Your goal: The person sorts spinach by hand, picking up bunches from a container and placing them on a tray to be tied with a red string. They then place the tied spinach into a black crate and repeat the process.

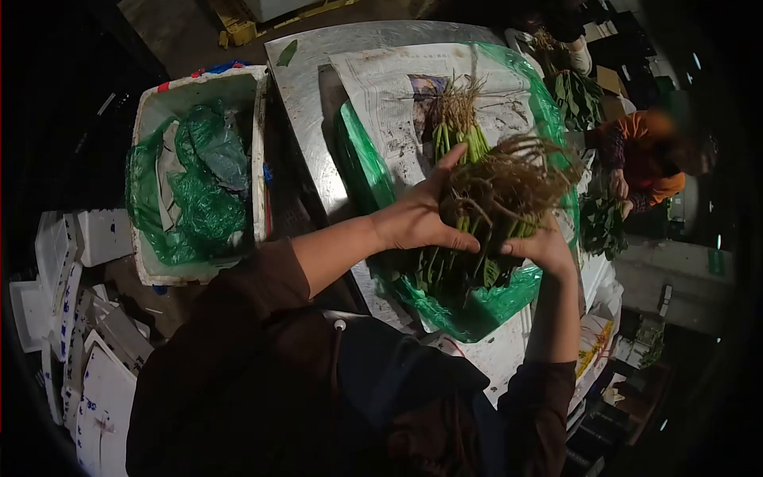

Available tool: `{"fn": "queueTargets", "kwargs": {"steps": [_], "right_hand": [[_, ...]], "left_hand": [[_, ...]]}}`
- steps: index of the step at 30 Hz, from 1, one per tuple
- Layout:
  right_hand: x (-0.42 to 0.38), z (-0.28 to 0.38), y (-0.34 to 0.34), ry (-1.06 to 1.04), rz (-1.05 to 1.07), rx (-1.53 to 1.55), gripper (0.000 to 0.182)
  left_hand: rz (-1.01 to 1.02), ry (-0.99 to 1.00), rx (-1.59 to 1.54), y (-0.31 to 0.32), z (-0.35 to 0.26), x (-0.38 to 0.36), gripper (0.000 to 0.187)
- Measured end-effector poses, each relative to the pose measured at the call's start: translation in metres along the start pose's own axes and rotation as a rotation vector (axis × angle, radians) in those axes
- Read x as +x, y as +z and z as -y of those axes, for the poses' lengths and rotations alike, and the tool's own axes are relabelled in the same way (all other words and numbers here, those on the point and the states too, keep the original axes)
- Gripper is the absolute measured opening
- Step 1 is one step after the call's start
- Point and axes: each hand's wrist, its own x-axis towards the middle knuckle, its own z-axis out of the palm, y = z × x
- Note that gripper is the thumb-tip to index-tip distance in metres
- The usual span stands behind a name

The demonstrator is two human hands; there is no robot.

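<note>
A bunch of rooted greens [509,187], its brown roots turned up toward me, is gripped between my two hands. My left hand [425,215] presses on its left side, thumb and forefinger spread around the stems. On the right side, my right hand [542,245] closes round the stems, most of its fingers hidden behind the bunch. Another bunch of rooted greens [461,135] lies just beyond, roots pointing away from me, on newspaper [389,87]. Green plastic [469,322] spreads under and around the greens, with dark leaves showing below my hands.
Left of the metal table [318,48] stands a foam box [259,159] with crumpled green plastic [211,191] inside. White foam boxes [107,381] are piled at lower left. At right, a person in an orange top [636,151] handles leafy greens [604,222]; another person's sleeve shows farther back.
</note>
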Motion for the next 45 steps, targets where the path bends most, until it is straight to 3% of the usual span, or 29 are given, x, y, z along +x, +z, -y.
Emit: {"fn": "queueTargets", "kwargs": {"steps": [1, 2, 5, 6, 10, 12, 16, 18, 19, 20, 23, 27, 29, 31, 32, 34, 35, 36, 38, 45], "right_hand": [[-0.011, -0.006, 0.002, 0.053, -0.005, 0.095, 0.098], [-0.020, -0.010, 0.008, 0.063, -0.045, 0.346, 0.088], [-0.023, -0.005, 0.010, 0.023, 0.042, 0.219, 0.080], [-0.021, 0.000, 0.012, 0.011, 0.039, 0.237, 0.075], [-0.010, -0.005, 0.017, 0.019, 0.038, 0.246, 0.076], [-0.006, -0.009, 0.015, -0.016, 0.022, 0.245, 0.078], [0.012, -0.016, 0.012, -0.126, 0.019, 0.245, 0.081], [0.028, -0.017, 0.011, -0.108, 0.055, 0.252, 0.079], [0.037, -0.016, 0.009, -0.091, 0.093, 0.258, 0.077], [0.045, -0.013, 0.006, -0.008, 0.150, 0.212, 0.074], [0.049, 0.001, 0.011, -0.015, 0.145, 0.252, 0.072], [0.022, 0.036, -0.009, -0.133, 0.051, 0.170, 0.068], [-0.003, 0.059, -0.033, -0.164, 0.002, 0.170, 0.067], [-0.026, 0.073, -0.049, -0.410, -0.121, 0.156, 0.067], [-0.034, 0.075, -0.055, -0.540, -0.139, 0.183, 0.064], [-0.051, 0.081, -0.081, -0.526, -0.146, 0.028, 0.056], [-0.062, 0.076, -0.084, -0.568, -0.386, -0.015, 0.058], [-0.076, 0.073, -0.093, -0.569, -0.416, -0.007, 0.058], [-0.110, 0.068, -0.108, -0.691, -0.272, 0.012, 0.056], [-0.234, -0.017, -0.106, -0.506, -0.527, -0.139, 0.057]], "left_hand": [[0.003, 0.074, 0.028, 0.000, -0.003, -0.001, 0.123], [0.106, -0.021, -0.222, -0.002, -0.004, 0.003, 0.126], [0.272, 0.028, -0.063, 0.000, 0.017, 0.007, 0.125], [0.193, 0.007, -0.301, 0.005, 0.023, 0.005, 0.120], [0.216, -0.158, -0.422, 0.003, 0.003, 0.010, 0.114], [0.086, -0.218, 0.153, 0.004, 0.005, 0.011, 0.111], [0.014, -0.204, 0.309, 0.002, -0.002, 0.010, 0.111], [-0.036, -0.412, 0.019, 0.001, 0.008, 0.015, 0.111], [-0.019, -0.389, -0.212, 0.001, 0.027, 0.016, 0.106], [-0.015, -0.387, -0.211, -0.002, 0.030, 0.019, 0.106], [0.078, -0.272, -0.477, -0.005, 0.028, 0.023, 0.096], [0.030, -0.160, -0.472, -0.005, -0.028, 0.034, 0.091], [0.088, 0.047, -0.344, -0.010, -0.077, 0.053, 0.083], [0.089, 0.375, 0.013, -0.007, -0.112, 0.075, 0.078], [-0.031, 0.719, 0.294, -0.003, -0.124, 0.089, 0.079], [0.023, 0.726, 0.282, 0.008, -0.128, 0.092, 0.079], [0.052, 0.729, 0.274, 0.010, -0.132, 0.099, 0.079], [0.081, 0.730, 0.266, 0.019, -0.133, 0.102, 0.079], [0.143, 0.727, 0.247, 0.035, -0.136, 0.122, 0.079], [0.380, 0.675, 0.145, 0.166, -0.140, 0.127, 0.080]]}}
